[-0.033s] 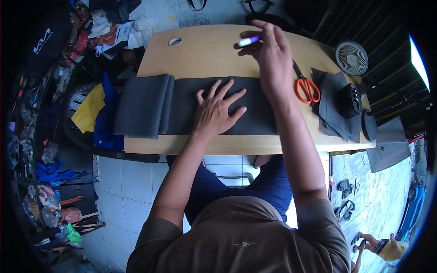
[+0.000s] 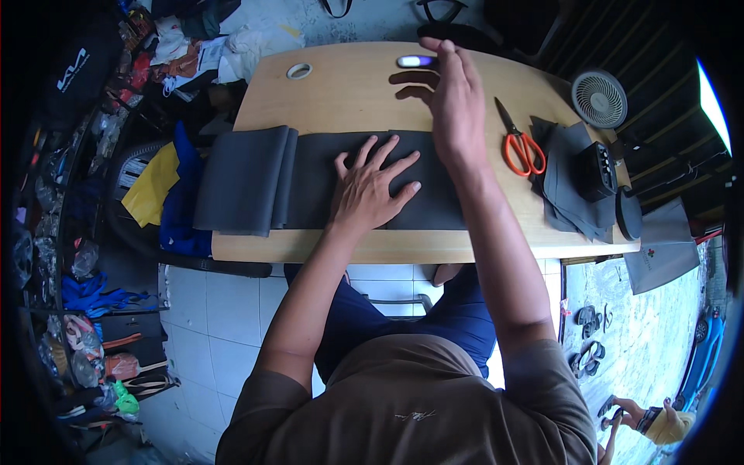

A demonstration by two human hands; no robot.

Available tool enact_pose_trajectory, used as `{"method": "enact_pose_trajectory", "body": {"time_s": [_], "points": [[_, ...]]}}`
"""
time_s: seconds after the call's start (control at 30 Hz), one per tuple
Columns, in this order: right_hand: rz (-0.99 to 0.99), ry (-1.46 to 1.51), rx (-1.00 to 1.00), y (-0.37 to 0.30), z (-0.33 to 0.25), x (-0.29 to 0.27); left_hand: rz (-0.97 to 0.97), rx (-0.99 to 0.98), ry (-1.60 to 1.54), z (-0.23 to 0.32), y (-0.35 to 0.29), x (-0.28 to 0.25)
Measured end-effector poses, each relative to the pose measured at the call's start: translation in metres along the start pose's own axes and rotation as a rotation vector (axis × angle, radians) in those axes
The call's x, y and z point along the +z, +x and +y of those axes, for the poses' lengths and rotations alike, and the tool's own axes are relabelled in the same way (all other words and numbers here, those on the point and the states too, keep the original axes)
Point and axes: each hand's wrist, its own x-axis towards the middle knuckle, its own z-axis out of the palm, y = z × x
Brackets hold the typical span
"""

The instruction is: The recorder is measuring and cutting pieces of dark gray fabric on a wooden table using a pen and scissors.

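Note:
A long dark grey sheet of fabric point(image 2: 310, 182) lies across the near part of a light wooden table point(image 2: 349, 97), its left end folded over and hanging past the edge. My left hand point(image 2: 372, 190) presses flat on the sheet with fingers spread. My right hand point(image 2: 457, 101) reaches across the sheet toward the table's far side, and its fingertips hold a small white marker point(image 2: 415, 60) just above the wood.
Orange-handled scissors point(image 2: 523, 147) lie right of my right wrist. Beyond them are cut grey pieces point(image 2: 562, 186), a black box point(image 2: 598, 169) and a small round fan point(image 2: 599, 98). A tape roll point(image 2: 299, 71) sits far left. Yellow cloth point(image 2: 151, 186) and clutter crowd the left; another person crouches at lower right point(image 2: 659, 418).

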Motion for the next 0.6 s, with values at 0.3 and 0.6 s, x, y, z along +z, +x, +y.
{"method": "enact_pose_trajectory", "body": {"time_s": [0.3,0.6], "points": [[-0.059,-0.469,-0.204,0.015,0.094,-0.022,0.006,0.007,0.004,0.003,0.004,0.004],[-0.145,-0.204,0.226,0.030,0.123,-0.065,0.016,-0.003,-0.026,0.000,0.004,0.004]]}}
